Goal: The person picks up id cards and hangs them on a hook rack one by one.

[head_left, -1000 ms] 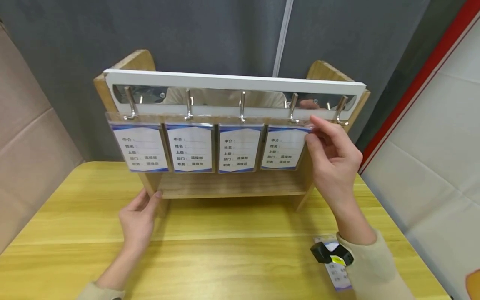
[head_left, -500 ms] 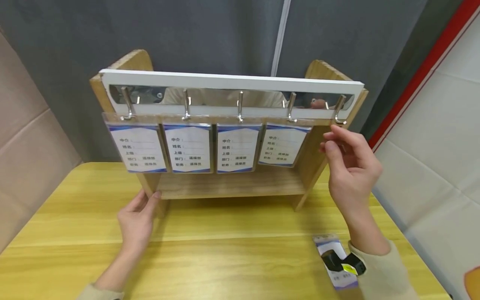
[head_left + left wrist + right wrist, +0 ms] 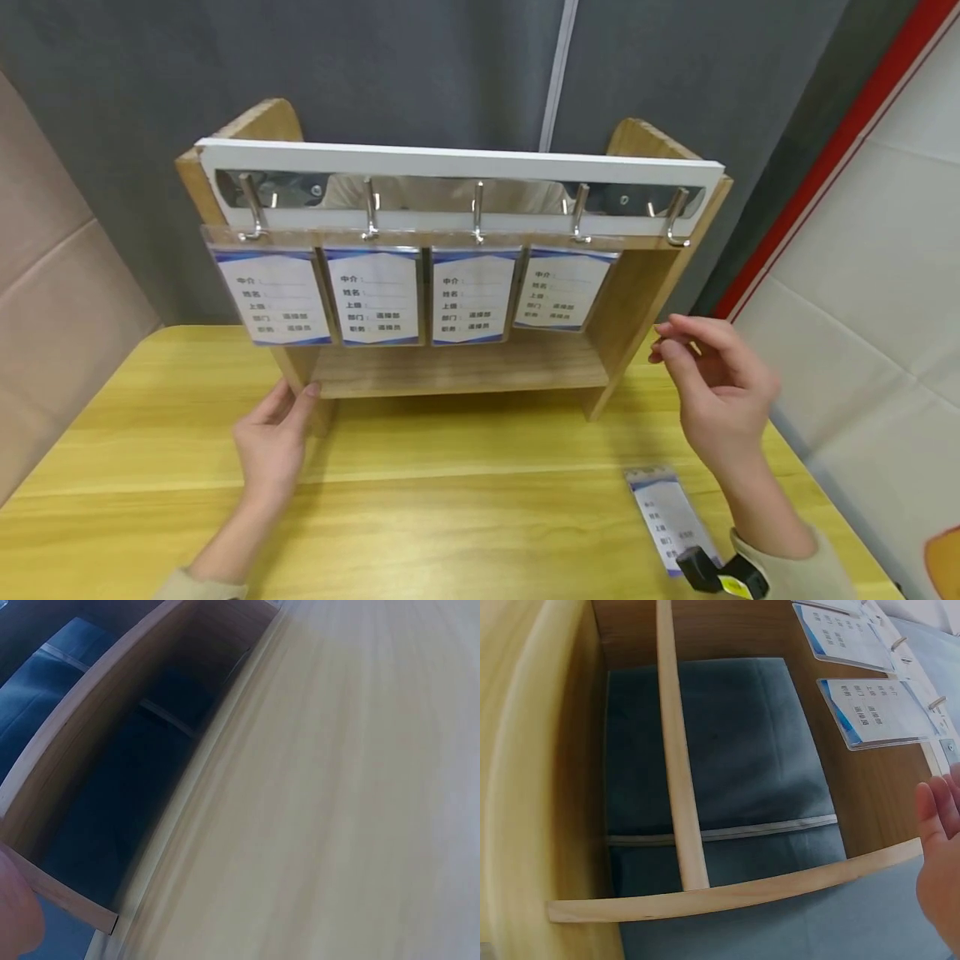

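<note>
Several badge holders hang in a row from the metal hooks of a white rail (image 3: 465, 157) on a wooden shelf (image 3: 457, 368). The rightmost hanging badge holder (image 3: 564, 289) tilts slightly. Beside it, the far-right hook (image 3: 677, 218) bears nothing. My left hand (image 3: 272, 443) grips the shelf's lower left side panel, thumb in front; in the left wrist view only a bit of a finger (image 3: 16, 911) shows. To the right of the shelf, my right hand (image 3: 723, 400) is in the air, fingers loosely bent and holding nothing. Below it, another badge holder (image 3: 667, 512) lies on the table.
The shelf stands on a yellow wood-grain table (image 3: 450, 517). A grey curtain-like backdrop (image 3: 420, 67) is close behind it. Pale padded panels flank both sides, the right one (image 3: 885, 275) edged in red.
My right hand has left the edge of the rightmost hanging badge holder and moved right and down. That badge holder has swung slightly. My left hand keeps its grip.
</note>
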The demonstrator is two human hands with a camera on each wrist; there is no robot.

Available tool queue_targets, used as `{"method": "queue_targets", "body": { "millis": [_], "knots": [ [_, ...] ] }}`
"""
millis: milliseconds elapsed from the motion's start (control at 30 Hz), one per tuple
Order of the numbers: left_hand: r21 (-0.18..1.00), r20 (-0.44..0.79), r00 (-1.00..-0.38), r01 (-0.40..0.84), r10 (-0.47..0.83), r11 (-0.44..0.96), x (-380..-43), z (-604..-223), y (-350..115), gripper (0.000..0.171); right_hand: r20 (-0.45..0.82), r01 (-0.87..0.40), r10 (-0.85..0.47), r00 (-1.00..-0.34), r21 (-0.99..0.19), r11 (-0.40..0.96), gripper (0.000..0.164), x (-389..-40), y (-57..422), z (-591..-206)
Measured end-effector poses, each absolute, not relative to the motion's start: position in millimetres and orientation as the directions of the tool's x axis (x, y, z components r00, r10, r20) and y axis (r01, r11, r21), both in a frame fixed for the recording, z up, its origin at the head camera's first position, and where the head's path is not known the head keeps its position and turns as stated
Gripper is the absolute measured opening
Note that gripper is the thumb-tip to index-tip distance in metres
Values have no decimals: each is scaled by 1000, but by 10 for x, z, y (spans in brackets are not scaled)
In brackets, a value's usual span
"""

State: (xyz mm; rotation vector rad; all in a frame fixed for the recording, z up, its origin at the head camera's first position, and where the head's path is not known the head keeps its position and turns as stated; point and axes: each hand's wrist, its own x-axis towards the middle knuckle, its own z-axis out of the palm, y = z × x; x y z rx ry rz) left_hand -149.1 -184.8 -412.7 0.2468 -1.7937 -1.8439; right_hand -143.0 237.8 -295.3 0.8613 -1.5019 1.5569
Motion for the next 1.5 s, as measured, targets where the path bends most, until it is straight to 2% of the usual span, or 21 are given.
{"method": "queue_targets", "body": {
  "millis": [133,300,633,1067,1333,1500],
  "knots": [
    [966,243,-836,252,-493,48,-1492,-4128,-1850,39,884,-886,58,-463,-460,-64,23,-1384,2415,-3055],
    [970,224,-837,242,-499,30,-1483,-4115,-1851,40,874,-872,40,-485,-480,-96,25,-1338,2484,-3210],
    [966,237,-826,255,-511,37,-1486,-4118,-1867,39,812,-812,23,-583,-584,-7,29,-1276,2684,-3416],
    [968,231,-834,246,-501,37,-1486,-4119,-1857,40,759,-759,-3,-651,-651,-13,37,-1194,2852,-3544],
    [972,219,-840,233,-497,35,-1489,-4114,-1856,40,675,-661,2,-738,-723,199,38,-1098,2985,-3608],
    [968,230,-837,251,-496,24,-1498,-4122,-1853,40,636,-626,-32,-771,-749,218,43,-1091,3056,-3649]
  ]
}}
